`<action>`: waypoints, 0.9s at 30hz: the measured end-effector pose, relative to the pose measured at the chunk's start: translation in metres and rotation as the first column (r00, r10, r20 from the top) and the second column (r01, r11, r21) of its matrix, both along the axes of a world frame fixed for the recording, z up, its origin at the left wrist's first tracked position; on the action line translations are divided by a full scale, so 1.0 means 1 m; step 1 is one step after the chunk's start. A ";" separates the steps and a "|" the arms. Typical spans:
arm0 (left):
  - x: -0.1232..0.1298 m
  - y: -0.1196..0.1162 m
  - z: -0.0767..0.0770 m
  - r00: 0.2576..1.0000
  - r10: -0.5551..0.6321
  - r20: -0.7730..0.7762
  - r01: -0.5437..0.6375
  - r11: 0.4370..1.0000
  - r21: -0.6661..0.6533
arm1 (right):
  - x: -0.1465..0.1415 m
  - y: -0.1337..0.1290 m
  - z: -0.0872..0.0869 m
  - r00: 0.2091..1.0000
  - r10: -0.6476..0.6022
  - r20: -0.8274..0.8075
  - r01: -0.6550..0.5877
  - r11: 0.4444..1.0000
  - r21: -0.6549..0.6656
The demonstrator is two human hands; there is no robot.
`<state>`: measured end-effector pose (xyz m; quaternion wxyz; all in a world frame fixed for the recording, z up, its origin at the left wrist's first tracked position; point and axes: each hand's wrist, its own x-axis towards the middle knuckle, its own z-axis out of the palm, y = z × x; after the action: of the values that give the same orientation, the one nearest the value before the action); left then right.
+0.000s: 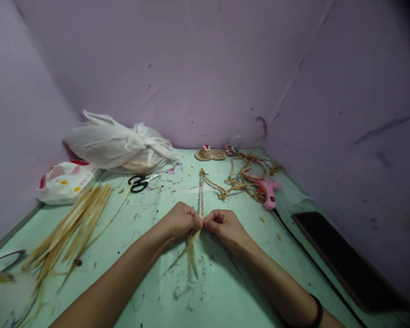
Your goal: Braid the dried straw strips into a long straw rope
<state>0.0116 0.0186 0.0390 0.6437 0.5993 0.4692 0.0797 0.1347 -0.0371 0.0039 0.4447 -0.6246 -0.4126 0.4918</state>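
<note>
A thin straw braid (pixel 202 193) runs up the middle of the table, away from me. My left hand (pixel 184 219) pinches its near end from the left side. From the right, my right hand (pixel 222 225) pinches the same spot, its fingertips almost touching the left ones. Loose straw strands (pixel 191 257) hang from below the pinch towards me. At its far end the braid meets a knot and joins a longer tangled braided cord (pixel 239 184) on the right. How the strands cross under my fingertips is hidden.
Dried straw strips (pixel 71 218) lie at left, near black-handled scissors (pixel 139 184), a tissue pack (pixel 66 183) and a white plastic bag (pixel 119 143). A small woven slipper-shaped piece (pixel 210 155) sits at the back. On the right are a pink glue gun (pixel 268 191) and a dark phone (pixel 345 259).
</note>
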 end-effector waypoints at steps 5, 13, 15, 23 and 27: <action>-0.005 0.002 0.005 0.967 -0.096 -0.235 0.160 0.949 0.271 | 0.001 -0.001 0.005 0.998 -0.001 -0.059 -0.004 0.997 -0.074; 0.009 -0.048 0.014 0.839 0.089 -0.537 0.322 0.715 0.621 | -0.003 -0.004 0.003 0.978 -0.074 -0.193 0.069 0.997 -0.032; 0.012 -0.056 0.014 0.830 0.092 -0.550 0.339 0.699 0.629 | -0.004 -0.003 0.002 0.977 -0.092 -0.195 0.086 0.996 -0.039; -0.005 -0.011 0.026 0.948 0.075 -0.310 0.053 0.922 0.384 | -0.002 -0.004 0.008 0.945 -0.018 -0.326 0.005 0.999 -0.039; -0.004 -0.001 0.021 0.994 0.106 -0.039 -0.110 0.987 -0.116 | 0.000 -0.005 0.011 0.920 0.032 -0.390 -0.045 0.999 -0.025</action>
<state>0.0076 0.0173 0.0599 0.6651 0.5352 0.5151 0.0767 0.1349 -0.0418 0.0146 0.4977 -0.5136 -0.3200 0.6214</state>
